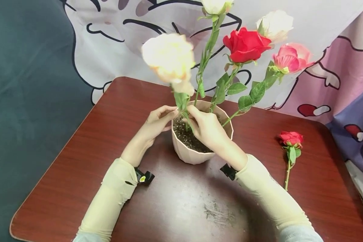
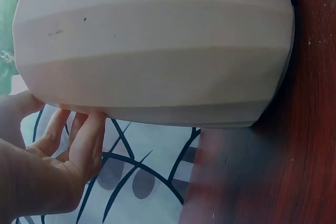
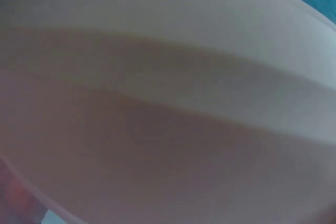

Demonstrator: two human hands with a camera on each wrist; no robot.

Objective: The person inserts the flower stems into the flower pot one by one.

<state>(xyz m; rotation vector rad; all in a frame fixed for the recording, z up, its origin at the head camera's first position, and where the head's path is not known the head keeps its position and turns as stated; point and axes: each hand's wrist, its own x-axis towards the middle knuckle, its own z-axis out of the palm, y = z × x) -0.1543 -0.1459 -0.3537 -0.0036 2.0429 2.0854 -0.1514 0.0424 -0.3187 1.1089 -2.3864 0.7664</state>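
A pale pink flower pot [image 1: 193, 158] with faceted walls holds dark soil [image 1: 186, 134] and several artificial roses. In the head view my right hand [image 1: 207, 127] reaches over the rim and pinches the stem of a cream rose [image 1: 169, 57], low down by the soil. At the pot's left side, my left hand [image 1: 152, 124] holds the rim. The left wrist view has the fingers [image 2: 89, 140] of that hand against the pot's outer wall, the thumb nearer the rim. Only the blurred pot wall [image 3: 168, 77] fills most of the right wrist view; the right fingers are hidden there.
In the pot also stand a red rose [image 1: 246, 45], a pink rose [image 1: 292, 57] and white roses [image 1: 275, 25]. One short red rose [image 1: 291, 138] lies on the brown table [image 1: 87, 161], to the right. A cartoon-printed curtain [image 1: 115, 50] hangs behind the table.
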